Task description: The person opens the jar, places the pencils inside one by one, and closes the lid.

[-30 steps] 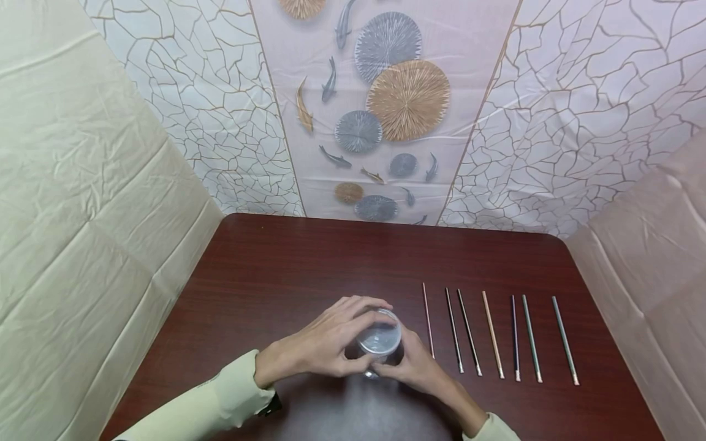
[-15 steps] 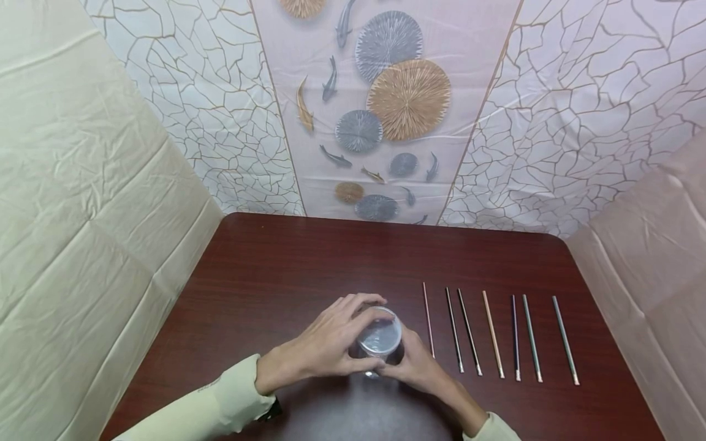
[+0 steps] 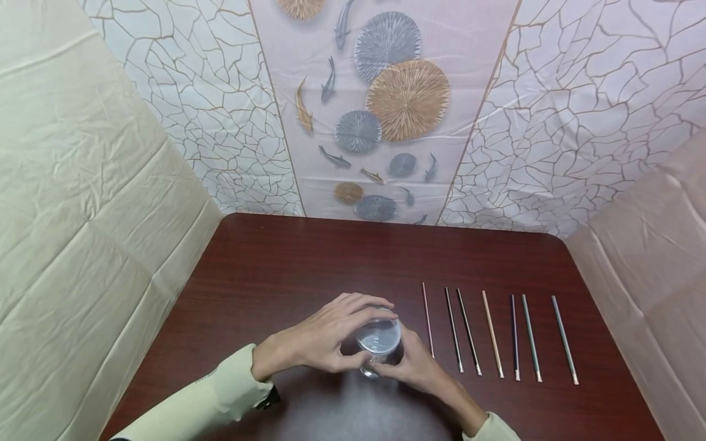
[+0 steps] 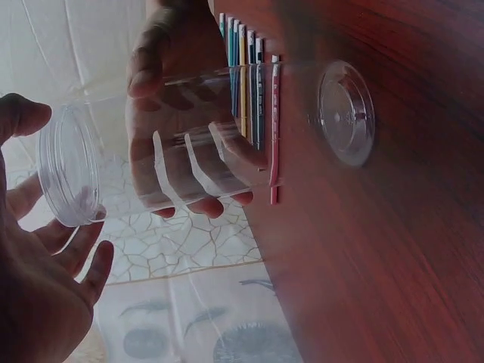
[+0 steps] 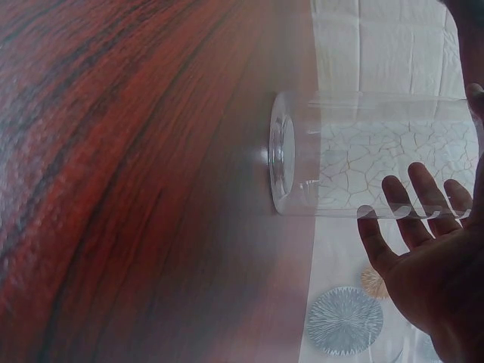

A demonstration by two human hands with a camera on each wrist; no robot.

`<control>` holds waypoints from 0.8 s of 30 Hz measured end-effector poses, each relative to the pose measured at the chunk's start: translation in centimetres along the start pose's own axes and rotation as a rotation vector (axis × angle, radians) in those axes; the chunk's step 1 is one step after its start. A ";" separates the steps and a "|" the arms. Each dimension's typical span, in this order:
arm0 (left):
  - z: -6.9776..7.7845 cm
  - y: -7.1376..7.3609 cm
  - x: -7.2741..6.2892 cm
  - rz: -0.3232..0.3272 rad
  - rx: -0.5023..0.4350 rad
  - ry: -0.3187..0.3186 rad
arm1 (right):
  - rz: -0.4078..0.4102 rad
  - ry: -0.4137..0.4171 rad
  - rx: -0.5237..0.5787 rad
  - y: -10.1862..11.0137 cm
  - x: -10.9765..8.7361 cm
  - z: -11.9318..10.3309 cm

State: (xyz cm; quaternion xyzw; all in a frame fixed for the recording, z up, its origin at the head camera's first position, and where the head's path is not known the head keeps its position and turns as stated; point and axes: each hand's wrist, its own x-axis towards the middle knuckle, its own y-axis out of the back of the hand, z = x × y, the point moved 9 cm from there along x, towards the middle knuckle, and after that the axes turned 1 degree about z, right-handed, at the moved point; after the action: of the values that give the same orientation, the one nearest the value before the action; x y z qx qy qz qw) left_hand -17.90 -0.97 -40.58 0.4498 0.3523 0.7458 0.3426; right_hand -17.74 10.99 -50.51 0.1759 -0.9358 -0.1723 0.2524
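A clear plastic jar [image 4: 295,113] with a clear screw lid [image 3: 379,338] stands upright between the hands, near the table's middle front. My left hand [image 3: 325,341] spans the lid from the left, fingers on its far side and thumb on its near side. Lower down, my right hand [image 3: 416,364] grips the jar's body from the right. In the left wrist view the right hand's fingers show through the clear wall. The right wrist view has the jar's base [image 5: 281,155] close to the tabletop; whether it touches I cannot tell. No contents are visible in the jar.
Several pencils [image 3: 493,334] lie in a spaced row on the dark red wooden table [image 3: 265,269], right of the hands. Patterned cloth [image 3: 408,101] hangs behind the table, and plain cream cloth [image 3: 99,233] hangs along both sides.
My left hand's thumb and fingers shifted slightly around the lid, the thumb going right and then back left. My right hand and the jar keep their place.
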 end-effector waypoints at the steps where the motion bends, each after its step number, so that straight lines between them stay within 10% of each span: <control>1: 0.0 0.0 0.0 0.003 0.003 0.003 | 0.000 0.000 -0.006 0.0 0.0 0.0; 16: -0.3 -0.1 -0.4 0.097 0.087 0.140 | -0.007 -0.003 0.008 0.1 -0.1 0.0; 24: -0.2 -0.1 -0.3 0.019 0.030 0.069 | 0.001 0.017 -0.018 0.1 -0.1 0.1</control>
State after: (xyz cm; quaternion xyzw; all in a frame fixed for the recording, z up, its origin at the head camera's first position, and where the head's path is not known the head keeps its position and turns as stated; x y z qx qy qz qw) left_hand -17.99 -1.18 -40.86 0.4323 0.3706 0.7586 0.3166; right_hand -17.72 11.13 -50.63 0.1747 -0.9320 -0.1793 0.2621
